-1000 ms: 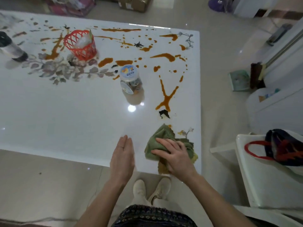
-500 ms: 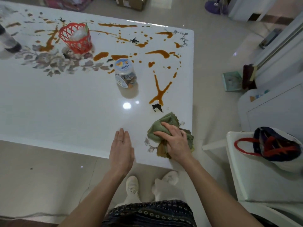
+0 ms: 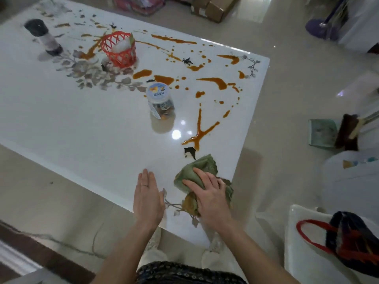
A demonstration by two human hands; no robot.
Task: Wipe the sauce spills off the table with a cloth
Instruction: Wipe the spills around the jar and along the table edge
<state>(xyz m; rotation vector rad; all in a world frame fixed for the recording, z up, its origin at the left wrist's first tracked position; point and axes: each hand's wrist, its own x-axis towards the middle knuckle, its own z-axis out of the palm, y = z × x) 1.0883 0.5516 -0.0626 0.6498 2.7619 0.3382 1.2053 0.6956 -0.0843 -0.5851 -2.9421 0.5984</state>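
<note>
A crumpled green cloth (image 3: 198, 168), stained brown at its near edge, lies on the white table (image 3: 82, 130) near the front right corner. My right hand (image 3: 211, 193) presses down on the cloth with spread fingers. Flat on the table edge just left of it rests my left hand (image 3: 148, 198), fingers straight and together. Orange-brown sauce spills (image 3: 200, 130) run in a forked streak just beyond the cloth, with more streaks and drops (image 3: 215, 82) across the far right half of the table.
A clear plastic jar with a blue lid (image 3: 161, 103) stands mid-table. A red basket (image 3: 120, 49) and a dark-capped bottle (image 3: 44, 36) stand at the far left. A small dark scrap (image 3: 189, 152) lies by the cloth. A white chair with a bag (image 3: 348, 240) is at the right.
My right hand has slid the cloth slightly away from the table's front edge toward the forked streak. My left hand stays flat on the table edge. The view shifted.
</note>
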